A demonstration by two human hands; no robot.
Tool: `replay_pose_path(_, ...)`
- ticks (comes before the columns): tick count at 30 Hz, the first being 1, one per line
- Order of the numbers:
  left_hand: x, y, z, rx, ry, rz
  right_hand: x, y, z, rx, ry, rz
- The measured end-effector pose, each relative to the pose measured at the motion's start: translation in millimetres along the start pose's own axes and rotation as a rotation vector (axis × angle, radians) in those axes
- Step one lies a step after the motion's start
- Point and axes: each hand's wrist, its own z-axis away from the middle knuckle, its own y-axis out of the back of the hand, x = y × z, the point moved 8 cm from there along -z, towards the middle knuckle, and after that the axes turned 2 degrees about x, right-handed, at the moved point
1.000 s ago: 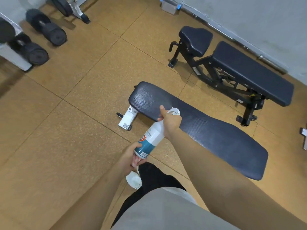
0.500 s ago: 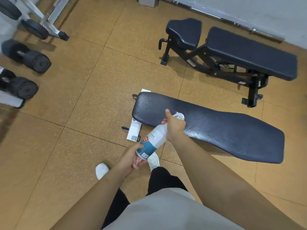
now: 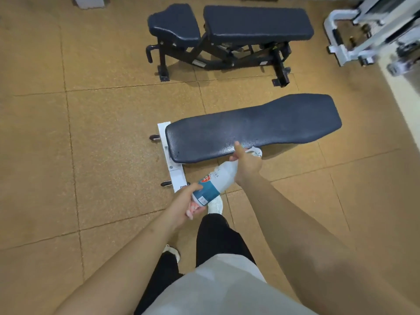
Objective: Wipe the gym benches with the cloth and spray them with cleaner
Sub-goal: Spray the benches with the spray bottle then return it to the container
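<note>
The floor (image 3: 102, 144) is brown and made of big square tiles. A flat dark blue bench (image 3: 261, 126) sits low on a white foot (image 3: 169, 155). Behind it stands a second bench (image 3: 229, 26) with a black frame. White gym gear (image 3: 363, 35) is in the far right corner.

Both hands hold a white spray bottle (image 3: 216, 181) with a blue label, tipped over just in front of the flat bench. The left hand (image 3: 184, 205) has its grip wrapped around the bottom. The right hand (image 3: 246, 163) has its grip closed around the top, thumb up. What is inside the bottle cannot be seen.
</note>
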Motion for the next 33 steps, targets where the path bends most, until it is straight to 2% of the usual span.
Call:
replay_pose_path(3, 5, 17, 17, -0.025, 0.029, -0.022, 10, 1, 27, 0.030, 0.031, -0.069)
replay_pose_path(9, 35, 46, 22, -0.049, 0.017, -0.163, 23, -5, 48, 0.201, -0.035, -0.166)
replay_pose_path(14, 81, 76, 17, -0.030, 0.038, -0.244, 25, -56, 51, 0.132, -0.052, -0.230)
replay_pose_path(19, 153, 100, 1, 0.017, -0.066, -0.360, 32, -104, 43, 0.221, -0.170, -0.367)
replay_pose_path(24, 198, 115, -16, 0.085, -0.069, -0.414, 23, -138, 31, 0.236, -0.203, -0.422)
replay_pose_path(30, 225, 110, -25, 0.013, 0.002, -0.451, 4, -156, 31, 0.197, -0.183, -0.545)
replay_pose_path(33, 241, 105, -31, -0.065, 0.018, -0.489, -6, -159, 29, 0.266, -0.175, -0.551)
